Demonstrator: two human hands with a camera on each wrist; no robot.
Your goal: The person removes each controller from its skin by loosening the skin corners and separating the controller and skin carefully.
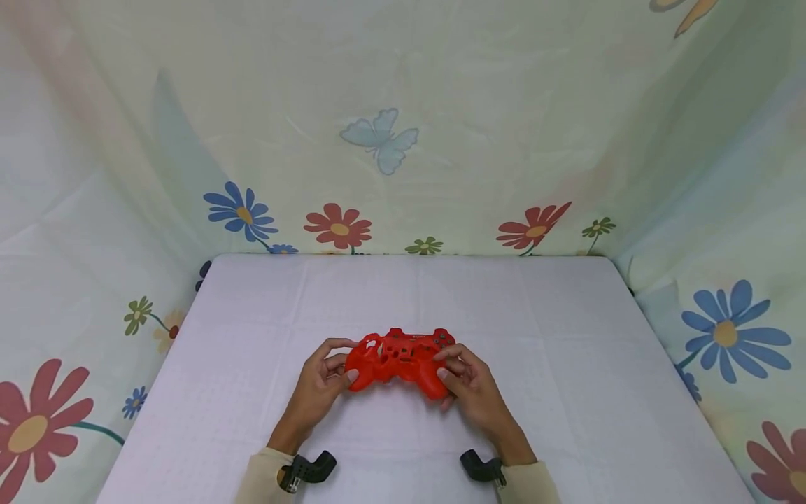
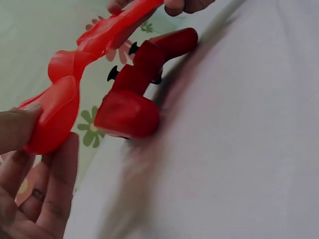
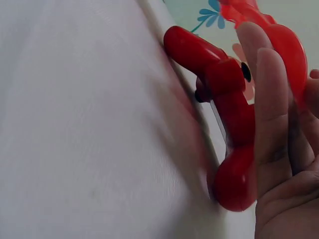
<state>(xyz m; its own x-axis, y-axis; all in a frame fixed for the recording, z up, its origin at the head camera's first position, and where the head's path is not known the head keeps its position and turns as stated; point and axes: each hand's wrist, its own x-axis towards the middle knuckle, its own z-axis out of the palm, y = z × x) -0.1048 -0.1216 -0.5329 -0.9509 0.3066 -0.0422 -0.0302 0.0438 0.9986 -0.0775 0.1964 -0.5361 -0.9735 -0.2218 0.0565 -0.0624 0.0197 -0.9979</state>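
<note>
Both hands hold a thin red silicone controller cover point(image 1: 398, 365), raised a little over the table. Its left grip is pinched between the thumb and fingers of my left hand point(image 1: 313, 387). My right hand point(image 1: 480, 395) pinches the other grip. Behind and below the cover, a red game controller point(image 1: 444, 338) with black thumbsticks rests on the table, partly hidden in the head view. The left wrist view shows a gap between the cover point(image 2: 56, 113) and the controller point(image 2: 128, 115). In the right wrist view, fingers hide part of the controller point(image 3: 235, 181) and cover point(image 3: 291, 52).
A white cloth covers the table point(image 1: 585, 378). Behind it and at both sides hangs a curtain point(image 1: 466, 105) printed with flowers and a butterfly. Each wrist carries a small black camera mount, one by the left sleeve point(image 1: 261, 476), one by the right sleeve point(image 1: 529, 483).
</note>
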